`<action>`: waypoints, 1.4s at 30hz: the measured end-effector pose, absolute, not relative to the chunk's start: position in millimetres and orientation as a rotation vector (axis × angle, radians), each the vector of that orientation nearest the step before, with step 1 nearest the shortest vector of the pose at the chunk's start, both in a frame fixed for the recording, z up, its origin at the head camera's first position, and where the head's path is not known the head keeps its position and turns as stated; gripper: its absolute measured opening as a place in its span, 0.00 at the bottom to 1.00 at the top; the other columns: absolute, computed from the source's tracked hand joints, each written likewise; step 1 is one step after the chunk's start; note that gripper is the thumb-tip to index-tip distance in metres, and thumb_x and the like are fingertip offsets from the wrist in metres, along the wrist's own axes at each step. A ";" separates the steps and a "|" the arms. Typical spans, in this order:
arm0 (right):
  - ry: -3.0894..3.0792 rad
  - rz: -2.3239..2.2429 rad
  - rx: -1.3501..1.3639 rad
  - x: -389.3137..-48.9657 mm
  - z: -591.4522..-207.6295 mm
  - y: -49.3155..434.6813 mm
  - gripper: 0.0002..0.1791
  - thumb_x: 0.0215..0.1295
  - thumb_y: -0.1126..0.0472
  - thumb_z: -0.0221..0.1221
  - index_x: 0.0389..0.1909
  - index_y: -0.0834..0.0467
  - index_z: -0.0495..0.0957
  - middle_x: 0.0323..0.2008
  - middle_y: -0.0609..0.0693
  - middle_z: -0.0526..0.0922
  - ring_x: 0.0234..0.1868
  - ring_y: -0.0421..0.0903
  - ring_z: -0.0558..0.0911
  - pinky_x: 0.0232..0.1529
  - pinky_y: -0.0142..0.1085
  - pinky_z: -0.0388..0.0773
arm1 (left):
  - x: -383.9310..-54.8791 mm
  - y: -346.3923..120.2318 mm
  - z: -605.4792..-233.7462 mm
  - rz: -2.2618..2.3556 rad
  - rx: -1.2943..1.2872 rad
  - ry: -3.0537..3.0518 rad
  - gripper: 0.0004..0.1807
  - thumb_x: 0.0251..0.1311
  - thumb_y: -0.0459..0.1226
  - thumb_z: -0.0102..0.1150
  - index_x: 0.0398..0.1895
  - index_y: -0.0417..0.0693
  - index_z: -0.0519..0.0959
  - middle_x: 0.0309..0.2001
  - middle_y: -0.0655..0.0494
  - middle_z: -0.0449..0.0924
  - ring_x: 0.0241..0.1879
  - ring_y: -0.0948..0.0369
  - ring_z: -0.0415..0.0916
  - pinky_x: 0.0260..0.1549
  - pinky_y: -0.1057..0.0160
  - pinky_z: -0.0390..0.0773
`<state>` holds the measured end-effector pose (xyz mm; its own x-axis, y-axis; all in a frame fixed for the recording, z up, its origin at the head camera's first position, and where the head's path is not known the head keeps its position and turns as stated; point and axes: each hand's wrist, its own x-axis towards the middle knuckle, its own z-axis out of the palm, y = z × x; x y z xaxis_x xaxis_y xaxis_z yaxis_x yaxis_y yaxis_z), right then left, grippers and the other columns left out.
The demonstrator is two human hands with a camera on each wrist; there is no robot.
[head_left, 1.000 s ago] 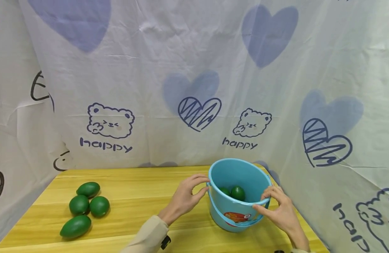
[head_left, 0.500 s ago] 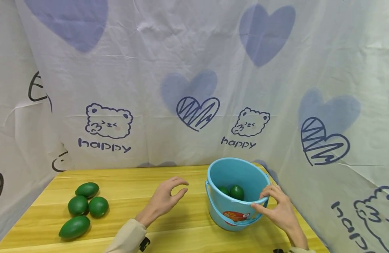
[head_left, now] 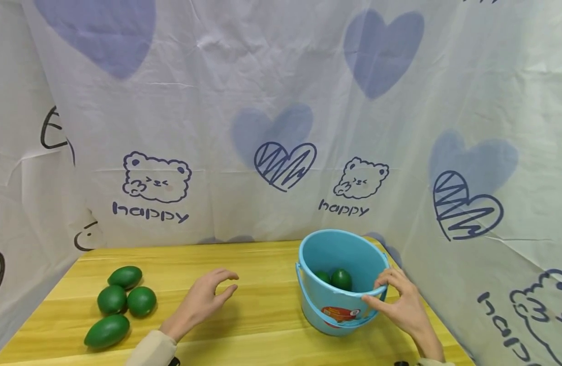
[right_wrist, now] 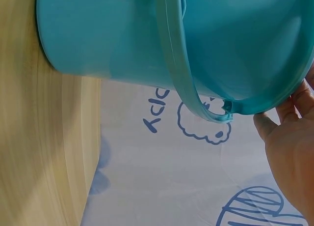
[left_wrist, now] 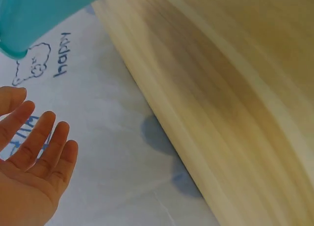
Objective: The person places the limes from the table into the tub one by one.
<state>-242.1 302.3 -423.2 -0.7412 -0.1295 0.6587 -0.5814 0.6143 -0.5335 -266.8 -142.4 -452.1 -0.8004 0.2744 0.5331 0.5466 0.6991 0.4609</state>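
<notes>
A light blue bucket (head_left: 318,295) stands upright on the right of the table, a red label on its front. My right hand (head_left: 402,304) pinches its near right rim, thumb outside and fingers over the edge. In the right wrist view the same hand (right_wrist: 293,145) grips the rim, with the bucket's handle (right_wrist: 171,54) hanging down. Two dark green, avocado-like fruits (head_left: 341,279) show inside the bucket. My left hand (head_left: 200,300) hovers over the middle of the table, fingers relaxed and apart, holding nothing. Left of it lie several more green fruits (head_left: 142,301) in a cluster.
The yellow wood-grain table (head_left: 253,264) ends at the back against a white cloth (head_left: 217,101) printed with hearts and bears. More of this cloth hangs along the right and left sides. The bucket stands near the table's right edge.
My left hand has let go of the bucket's left rim and moved left toward the green fruits. The right hand stays on the rim, and the bucket has barely shifted.
</notes>
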 end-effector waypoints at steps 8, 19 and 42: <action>-2.220 1.017 0.579 -229.5 -406.5 288.7 0.20 0.37 0.70 0.77 0.26 0.53 0.76 0.33 0.49 0.77 0.42 0.37 0.71 0.51 0.23 0.62 | -260.7 -176.1 -458.6 -0.811 -0.525 -2.491 0.12 0.59 0.37 0.67 0.46 0.50 0.84 0.45 0.56 0.85 0.47 0.55 0.82 0.47 0.51 0.81; -2.250 1.020 0.560 -244.5 -424.0 301.4 0.20 0.40 0.66 0.78 0.27 0.48 0.76 0.36 0.44 0.77 0.44 0.35 0.71 0.51 0.28 0.63 | -254.9 -230.8 -452.1 -0.817 -0.367 -2.598 0.14 0.62 0.37 0.64 0.50 0.44 0.82 0.48 0.47 0.84 0.46 0.50 0.81 0.43 0.50 0.82; -2.192 1.032 0.613 -227.6 -406.0 288.4 0.19 0.37 0.73 0.76 0.26 0.57 0.76 0.33 0.52 0.77 0.40 0.39 0.72 0.48 0.24 0.63 | -246.3 -314.0 -442.0 -0.600 0.189 -3.067 0.22 0.53 0.45 0.71 0.37 0.35 0.78 0.35 0.39 0.77 0.32 0.49 0.74 0.29 0.50 0.75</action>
